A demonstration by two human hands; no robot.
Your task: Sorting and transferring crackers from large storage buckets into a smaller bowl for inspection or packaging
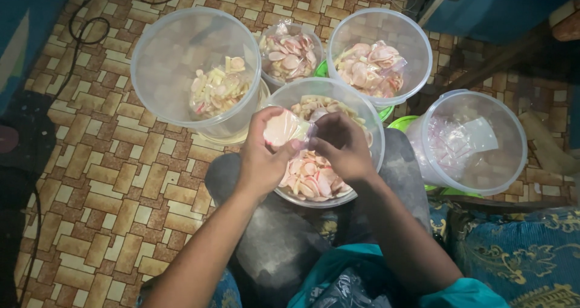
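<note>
My left hand [261, 157] grips a small clear plastic bag [283, 128] filled with pink and white crackers. My right hand [342, 146] pinches the top of the same bag from the right side. Both hands hover over a clear round tub [370, 122] that rests between my knees and holds loose pink crackers [311, 178] and pale ones.
Three more clear tubs with crackers stand behind: one far left [158, 60], a small middle one [290, 55], one right [417, 45]. A tilted tub [506, 136] with empty plastic bags lies right. Patterned brick floor [121, 193], black cable [75, 27] left, blue cushion [519, 253] right.
</note>
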